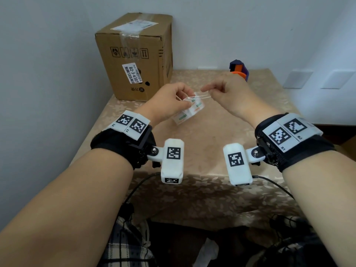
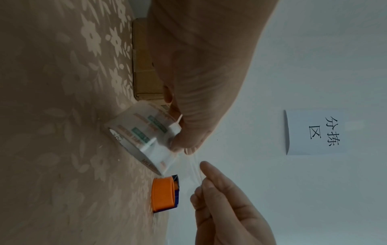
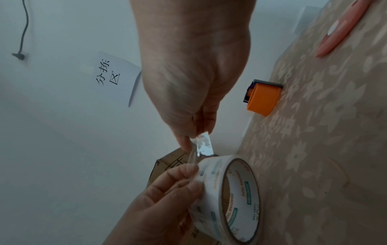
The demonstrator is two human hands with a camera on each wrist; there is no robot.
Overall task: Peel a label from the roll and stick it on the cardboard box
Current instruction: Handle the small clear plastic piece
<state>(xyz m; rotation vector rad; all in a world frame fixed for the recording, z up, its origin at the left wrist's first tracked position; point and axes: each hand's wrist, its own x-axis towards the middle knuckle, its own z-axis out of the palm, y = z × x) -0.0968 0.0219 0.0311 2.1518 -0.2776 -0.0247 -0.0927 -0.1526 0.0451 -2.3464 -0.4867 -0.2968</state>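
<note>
The cardboard box (image 1: 134, 56) stands upright at the table's far left corner, with white printed labels on its top and front. My left hand (image 1: 183, 96) grips a roll of clear printed tape (image 1: 189, 110) above the table, in front of the box. My right hand (image 1: 209, 90) pinches the free end of a clear strip (image 1: 202, 96) pulled a short way off the roll. From the right wrist, the strip (image 3: 204, 145) runs from the right hand (image 3: 199, 139) down to the roll (image 3: 230, 199), which the left hand (image 3: 178, 182) holds. In the left wrist view the roll (image 2: 142, 137) sits under the left fingers (image 2: 184, 140).
An orange and blue tape dispenser (image 1: 238, 70) stands at the back of the table (image 1: 212, 143), which has a beige floral cloth. A pink object (image 3: 343, 28) lies on the cloth. A paper sign (image 2: 316, 132) hangs on the wall behind. Cables trail off the near edge.
</note>
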